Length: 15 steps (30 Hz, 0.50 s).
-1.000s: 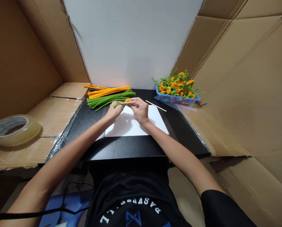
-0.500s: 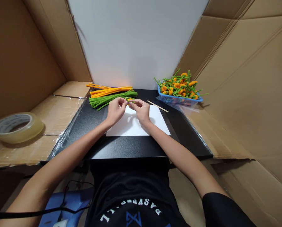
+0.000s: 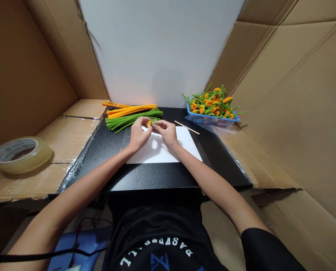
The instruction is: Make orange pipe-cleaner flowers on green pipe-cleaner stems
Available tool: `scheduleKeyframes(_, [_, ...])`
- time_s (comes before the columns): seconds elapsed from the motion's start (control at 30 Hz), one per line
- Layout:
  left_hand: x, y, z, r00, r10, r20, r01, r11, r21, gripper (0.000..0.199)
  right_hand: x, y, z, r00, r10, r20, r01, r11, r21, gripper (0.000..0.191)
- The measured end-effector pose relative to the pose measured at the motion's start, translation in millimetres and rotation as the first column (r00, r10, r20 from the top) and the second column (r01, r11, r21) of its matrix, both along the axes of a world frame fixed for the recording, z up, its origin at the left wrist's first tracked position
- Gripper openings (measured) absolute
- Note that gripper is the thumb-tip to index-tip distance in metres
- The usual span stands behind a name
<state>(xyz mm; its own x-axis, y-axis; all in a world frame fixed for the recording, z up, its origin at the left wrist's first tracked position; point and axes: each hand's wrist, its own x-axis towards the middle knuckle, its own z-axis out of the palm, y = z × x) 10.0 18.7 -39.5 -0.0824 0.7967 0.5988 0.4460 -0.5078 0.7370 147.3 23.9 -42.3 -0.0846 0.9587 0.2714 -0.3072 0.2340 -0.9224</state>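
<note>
My left hand [image 3: 139, 135] and my right hand [image 3: 166, 133] meet above the far edge of a white paper sheet [image 3: 168, 150]. Between their fingertips is a small orange pipe-cleaner bloom [image 3: 149, 123] on a green pipe-cleaner stem [image 3: 156, 122]. The left fingers pinch the bloom, and the right fingers hold the stem, which they partly hide. Just beyond my left hand lies a bundle of green pipe cleaners [image 3: 128, 121], with orange pipe cleaners [image 3: 131, 110] behind it. A thin wooden stick [image 3: 187, 127] lies past my right hand.
A blue plastic basket [image 3: 210, 120] heaped with orange-and-green pipe-cleaner flowers stands at the back right of the black table [image 3: 156, 180]. A roll of clear tape [image 3: 19, 155] lies on cardboard at left. Cardboard panels and a white board surround the table.
My hands have drawn closer together. The stem, earlier reaching left past my left hand, is now short between the fingers, with the orange bloom at my left fingertips.
</note>
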Motion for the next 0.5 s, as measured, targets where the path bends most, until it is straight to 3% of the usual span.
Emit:
scheduleKeyframes(0.2, [-6.8, 16.1, -12.4, 0.971, -0.166, 0.172, 0.190, 0.973, -0.134, 0.021, 5.3, 6.8, -1.2, 1.000, -0.010, 0.015, 0.011, 0.998, -0.067, 0.049])
scheduleKeyframes(0.37, [-7.0, 14.2, -11.8, 0.951, -0.159, 0.264, 0.195, 0.974, -0.119, 0.030, 3.7, 4.3, -1.1, 0.998, -0.059, 0.016, 0.061, 0.993, -0.098, 0.040])
scheduleKeyframes(0.5, [-3.3, 9.9, -9.6, 0.912, -0.223, 0.345, 0.266, 0.960, -0.084, 0.034, 0.3, 0.1, -0.6, 0.995, -0.092, -0.030, 0.088, 0.990, -0.113, 0.036])
